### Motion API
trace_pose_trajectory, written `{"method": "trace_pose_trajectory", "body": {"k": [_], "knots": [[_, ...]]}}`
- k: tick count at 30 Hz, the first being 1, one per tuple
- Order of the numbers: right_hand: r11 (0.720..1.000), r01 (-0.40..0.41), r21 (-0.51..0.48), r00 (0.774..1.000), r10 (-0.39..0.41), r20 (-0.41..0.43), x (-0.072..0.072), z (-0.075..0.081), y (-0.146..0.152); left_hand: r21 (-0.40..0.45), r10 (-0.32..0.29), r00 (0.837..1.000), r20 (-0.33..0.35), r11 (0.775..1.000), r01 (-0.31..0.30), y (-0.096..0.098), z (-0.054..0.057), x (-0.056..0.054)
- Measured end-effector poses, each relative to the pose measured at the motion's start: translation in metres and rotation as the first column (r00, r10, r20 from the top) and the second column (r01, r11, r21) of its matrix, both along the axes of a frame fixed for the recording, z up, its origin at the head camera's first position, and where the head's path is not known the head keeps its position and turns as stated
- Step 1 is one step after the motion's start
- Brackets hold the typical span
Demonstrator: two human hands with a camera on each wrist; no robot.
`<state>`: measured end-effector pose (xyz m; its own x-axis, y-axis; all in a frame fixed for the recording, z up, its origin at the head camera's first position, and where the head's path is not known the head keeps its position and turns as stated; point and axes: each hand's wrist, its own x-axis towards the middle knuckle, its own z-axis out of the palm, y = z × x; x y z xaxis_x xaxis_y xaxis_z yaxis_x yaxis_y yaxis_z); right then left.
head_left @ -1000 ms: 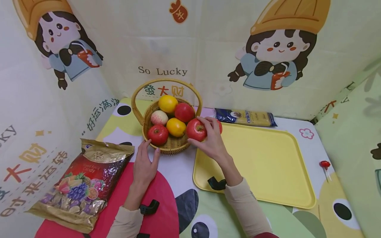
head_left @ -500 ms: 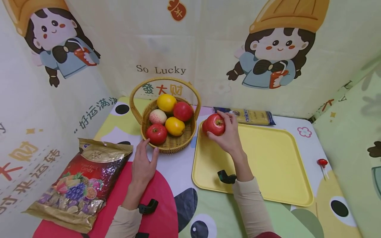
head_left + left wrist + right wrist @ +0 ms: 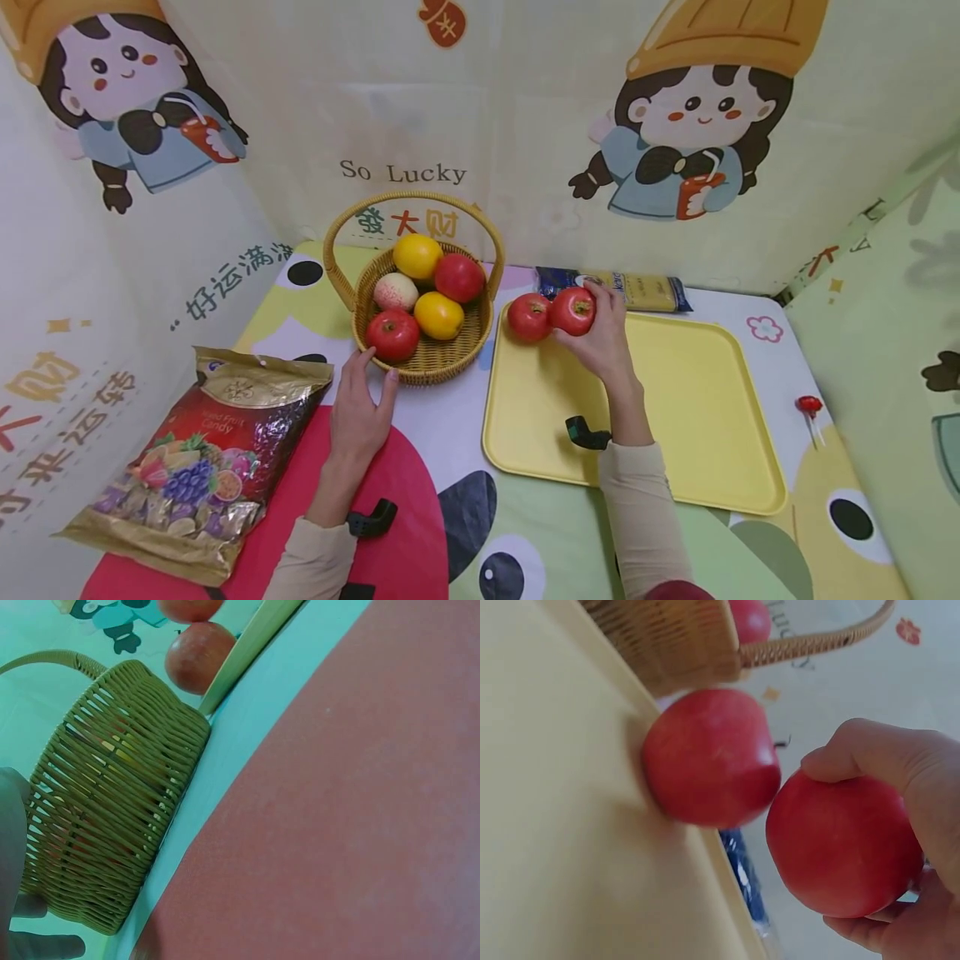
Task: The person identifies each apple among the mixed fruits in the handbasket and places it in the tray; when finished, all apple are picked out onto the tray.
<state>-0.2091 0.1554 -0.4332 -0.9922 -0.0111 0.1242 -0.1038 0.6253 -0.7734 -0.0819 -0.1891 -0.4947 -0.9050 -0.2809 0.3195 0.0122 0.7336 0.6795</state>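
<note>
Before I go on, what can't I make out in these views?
Basket fruit, left wrist view: mostly hidden behind the basket wall.
Held apple, left wrist view: cut off by the top edge.
Left hand, left wrist view: cut off by the left edge.
Part of the packet, head view: covered by the right hand.

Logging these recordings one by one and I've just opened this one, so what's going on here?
A person's right hand holds a red apple up off a yellow tray, close beside a second red apple that sits in the tray's far left corner. The left hand has its fingers at the near rim of a wicker basket, where five more fruits lie.
</note>
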Motion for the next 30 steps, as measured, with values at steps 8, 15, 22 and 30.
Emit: {"method": "trace_pose_trajectory", "body": {"k": [8, 15, 22, 30], "knots": [[0.999, 0.017, 0.028, 0.996, -0.020, 0.087, -0.006, -0.014, 0.011, -0.001, 0.003, 1.000, 0.007, 1.000, -0.003, -0.001, 0.001, 0.001], [0.999, 0.008, 0.043, 0.991, -0.014, 0.136, -0.011, -0.025, 0.014, 0.002, -0.001, 1.000, 0.006, 1.000, 0.001, -0.002, 0.000, 0.001], [0.998, 0.001, 0.066, 0.986, -0.012, 0.165, -0.013, -0.030, 0.017, 0.002, -0.005, 1.000, -0.003, 1.000, 0.005, -0.001, -0.001, 0.001], [0.997, -0.006, 0.078, 0.983, -0.008, 0.181, -0.015, -0.034, 0.024, 0.006, -0.006, 1.000, -0.004, 1.000, 0.006, 0.000, -0.001, -0.001]]}}
